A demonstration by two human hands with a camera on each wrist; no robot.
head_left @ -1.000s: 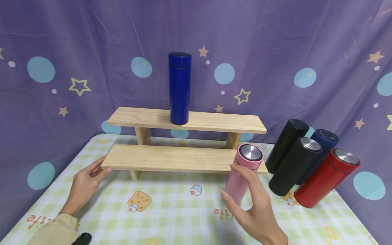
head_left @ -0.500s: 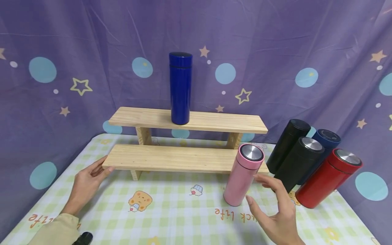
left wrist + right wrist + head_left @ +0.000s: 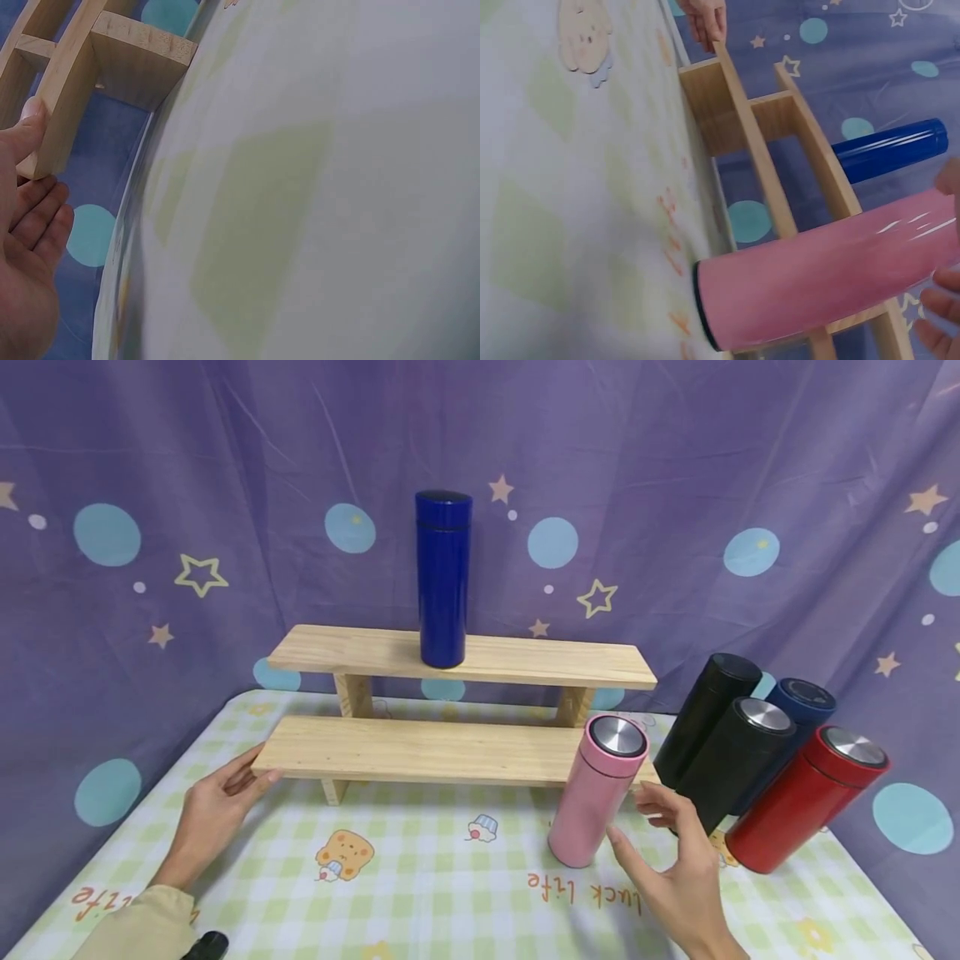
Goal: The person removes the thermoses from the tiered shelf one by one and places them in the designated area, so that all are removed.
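"Okay, left hand [image 3: 213, 810], quick?"

"Pinching the left end of the lower board [image 3: 420, 750], thumb on one side, fingers tucked at the other. Board's pale wood, flat, straight-edged, visible grain with a few small dark specks."

"Right hand [image 3: 678, 877]?"

"Holding nothing. Thumb and fingers apart, loosely bent, just beside the pink bottle [image 3: 588, 806]. Can't tell if the thumb tip touches it."

"And the pink bottle, where?"

"Upright on the tablecloth [image 3: 420, 877], in front of the lower board's right end. Smooth glossy cylinder, thin dark seam below the cap, brushed-metal disc on top, dark ring at the base."

"Upper board [image 3: 540, 658]?"

"Same pale grained wood, a step higher and further back, on short blocky supports. Blue bottle [image 3: 442, 585] stands on it, near the middle: tall, shiny, dark flat top."

"Rest of the bottles?"

"Grouped on the right. Black bottle [image 3: 701, 722] at the back, dark-topped; another black one in front with a metal disc; navy bottle [image 3: 804, 697] behind that; red bottle [image 3: 802, 806] nearest the right edge, metal disc too."

"Surfaces?"

"Cloth's green-and-white check with cartoon prints. Purple curtain [image 3: 645, 460] behind, soft creases, stars and round blue dots."
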